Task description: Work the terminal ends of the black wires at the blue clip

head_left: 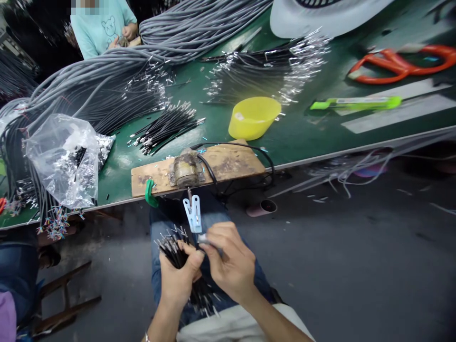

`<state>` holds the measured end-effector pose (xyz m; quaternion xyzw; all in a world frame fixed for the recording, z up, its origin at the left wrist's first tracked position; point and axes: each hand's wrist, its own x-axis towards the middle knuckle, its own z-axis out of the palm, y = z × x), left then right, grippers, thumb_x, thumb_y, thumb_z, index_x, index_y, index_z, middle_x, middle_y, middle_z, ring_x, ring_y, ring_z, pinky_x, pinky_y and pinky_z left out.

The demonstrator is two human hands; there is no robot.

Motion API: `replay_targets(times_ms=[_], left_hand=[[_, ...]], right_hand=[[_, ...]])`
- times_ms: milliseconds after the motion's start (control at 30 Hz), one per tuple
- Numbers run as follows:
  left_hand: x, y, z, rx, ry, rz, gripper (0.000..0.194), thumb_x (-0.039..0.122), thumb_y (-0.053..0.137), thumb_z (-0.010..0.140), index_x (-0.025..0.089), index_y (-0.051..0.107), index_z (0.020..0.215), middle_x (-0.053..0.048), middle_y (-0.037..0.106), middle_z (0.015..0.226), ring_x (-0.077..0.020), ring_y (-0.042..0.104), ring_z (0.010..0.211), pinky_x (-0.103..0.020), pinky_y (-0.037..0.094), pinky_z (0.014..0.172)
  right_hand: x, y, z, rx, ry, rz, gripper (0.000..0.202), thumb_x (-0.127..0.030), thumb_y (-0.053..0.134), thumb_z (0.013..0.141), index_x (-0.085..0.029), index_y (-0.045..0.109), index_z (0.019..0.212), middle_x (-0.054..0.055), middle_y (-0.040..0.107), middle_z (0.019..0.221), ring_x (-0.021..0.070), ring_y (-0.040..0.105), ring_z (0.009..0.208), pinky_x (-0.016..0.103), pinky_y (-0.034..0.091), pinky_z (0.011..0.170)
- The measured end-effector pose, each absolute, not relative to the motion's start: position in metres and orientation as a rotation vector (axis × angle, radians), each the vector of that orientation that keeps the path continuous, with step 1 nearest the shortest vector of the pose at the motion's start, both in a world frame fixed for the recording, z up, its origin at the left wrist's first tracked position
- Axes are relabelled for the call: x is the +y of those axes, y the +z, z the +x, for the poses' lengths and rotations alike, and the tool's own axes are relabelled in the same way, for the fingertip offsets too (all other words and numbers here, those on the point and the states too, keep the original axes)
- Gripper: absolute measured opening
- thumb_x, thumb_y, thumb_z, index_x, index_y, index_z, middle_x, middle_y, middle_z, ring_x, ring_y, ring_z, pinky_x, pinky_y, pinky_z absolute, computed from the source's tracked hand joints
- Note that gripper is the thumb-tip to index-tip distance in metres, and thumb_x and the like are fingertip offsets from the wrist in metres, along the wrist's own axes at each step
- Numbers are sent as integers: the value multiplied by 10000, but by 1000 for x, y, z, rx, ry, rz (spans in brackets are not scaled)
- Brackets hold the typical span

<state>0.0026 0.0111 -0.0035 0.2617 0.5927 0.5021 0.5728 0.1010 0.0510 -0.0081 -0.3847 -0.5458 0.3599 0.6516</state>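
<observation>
My left hand (180, 275) is wrapped round a bundle of short black wires (204, 295) with bare silvery ends, held over my lap. Close beside it, my right hand (228, 261) is closed, with a small whitish piece (203, 238) between thumb and fingers at the upper end of the bundle. Just above the hands, a light blue clothespin (193, 213) hangs on the shaft of a small motor (186, 170). That motor is mounted on a wooden board (231, 164) at the table's front edge.
On the green table (299, 137) lie black wire piles (171, 124), grey cables (178, 31), a yellow ring (254, 118), orange scissors (399, 66), a green cutter (356, 103) and a plastic bag (67, 159). A green clamp (150, 194) grips the board. Another person (103, 28) is across the table.
</observation>
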Motion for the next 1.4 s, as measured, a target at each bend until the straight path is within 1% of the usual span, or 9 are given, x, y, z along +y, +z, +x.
replay_targets(times_ms=[67,167,233,300,500,800,1000,1233,1400], left_hand=[[14,-3,-3,1411,1158,650,360,496,719,628,159,599,587,29,441,455,-55,303,362,-211,284,361],[19,-1,-8,1460,1211,805,279,409,776,561,175,629,528,-38,579,524,-140,485,473,-280,420,483],[22,1,-8,1496,1260,953,199,352,761,586,193,654,537,-57,610,545,-195,548,546,-329,460,574],[23,1,-8,1515,1287,1042,139,322,731,623,199,681,580,-64,627,569,-211,568,564,-347,471,594],[21,-4,-19,1555,1314,1166,123,326,723,622,204,708,605,-63,668,603,-229,615,612,-363,495,634],[33,7,-13,1612,1399,1140,221,436,707,651,215,709,628,-49,665,640,-222,617,654,-362,496,672],[40,8,-7,1569,1309,1121,300,490,717,602,200,681,533,-53,617,514,-210,576,509,-347,486,522],[33,6,-12,1548,1296,1058,178,358,723,628,190,697,577,-57,618,560,-198,565,539,-329,477,540],[27,10,-10,1575,1275,1021,68,267,731,611,207,704,597,-79,644,622,-238,580,605,-370,487,610]], right_hand=[[57,-7,109,-1306,960,-820,135,-104,564,781,-196,610,692,18,582,680,157,508,666,291,421,647],[70,-8,124,-1242,1645,-699,155,-313,616,785,-174,626,717,22,587,681,152,532,642,273,426,596],[80,-7,131,-1165,1991,-666,269,-417,686,707,-154,650,749,21,599,689,146,543,644,267,429,605],[90,-4,135,-1129,2127,-711,338,-445,746,627,-138,669,744,16,608,679,134,536,633,258,422,616],[115,17,119,-862,1990,-735,440,-571,716,589,-134,690,632,-3,579,573,96,477,545,215,377,521],[108,20,95,-590,2005,-606,380,-520,713,641,-139,707,650,31,641,586,127,550,547,249,434,562],[104,16,93,-431,2086,-532,382,-518,737,618,-141,705,675,24,656,594,116,551,532,246,437,568],[102,-8,101,-364,2114,-617,409,-585,713,592,-183,695,662,14,618,567,137,531,541,262,428,543],[86,-24,120,-623,1792,-847,327,-496,740,622,-181,668,675,-4,556,590,119,462,545,254,379,528]])
